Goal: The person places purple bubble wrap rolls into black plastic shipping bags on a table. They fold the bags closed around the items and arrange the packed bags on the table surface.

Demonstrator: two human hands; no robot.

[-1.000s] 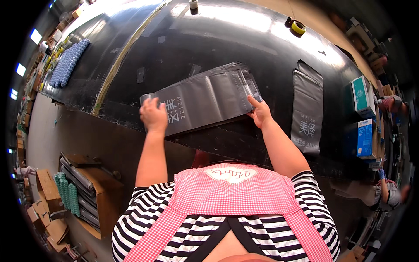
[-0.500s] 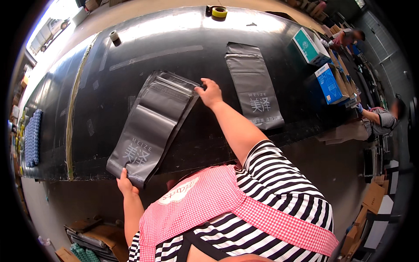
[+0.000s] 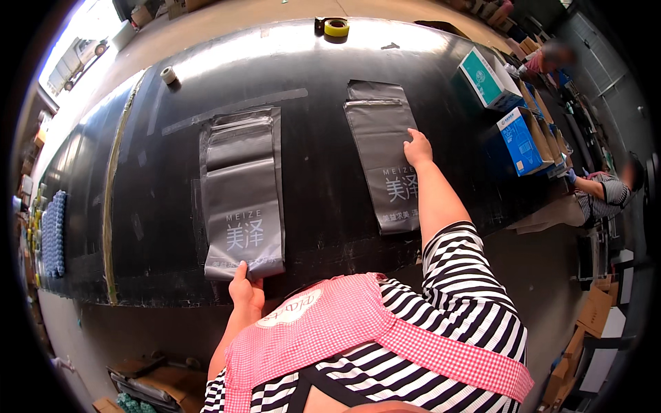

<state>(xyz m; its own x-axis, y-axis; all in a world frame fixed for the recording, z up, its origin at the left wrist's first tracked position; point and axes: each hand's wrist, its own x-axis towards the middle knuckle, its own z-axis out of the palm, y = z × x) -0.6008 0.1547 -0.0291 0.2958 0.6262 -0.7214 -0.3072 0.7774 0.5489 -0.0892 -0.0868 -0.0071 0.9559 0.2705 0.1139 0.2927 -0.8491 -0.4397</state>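
Head cam had the left hand (image 3: 247,292) pinching the near end of the left stack of grey bags (image 3: 242,184), thumb on top and fingers tucked underneath. That stack lay flat on the black table (image 3: 315,186), pretty much lengthwise to the person, with its near end by the table's near edge and the pale lettering at that same end. Looked like several bags, since the edges at the far end didn't quite line up.

Right hand (image 3: 418,148) was over at the right-side edge of the right stack of grey bags (image 3: 379,141), fingers partly curled. Honestly couldn't tell if it had a grip on anything or was just touching. That second stack sat apart from the first, slightly slanted, its far end leaning left, and the right forearm covered part of its lettering.

Farther out, a yellow tape roll (image 3: 337,27) stood by the far edge, with a small white roll (image 3: 168,75) off to the left. Over on the right were a green-and-white box (image 3: 487,77) and a blue box (image 3: 521,142), with a co-worker (image 3: 600,196) in a striped top just past them.
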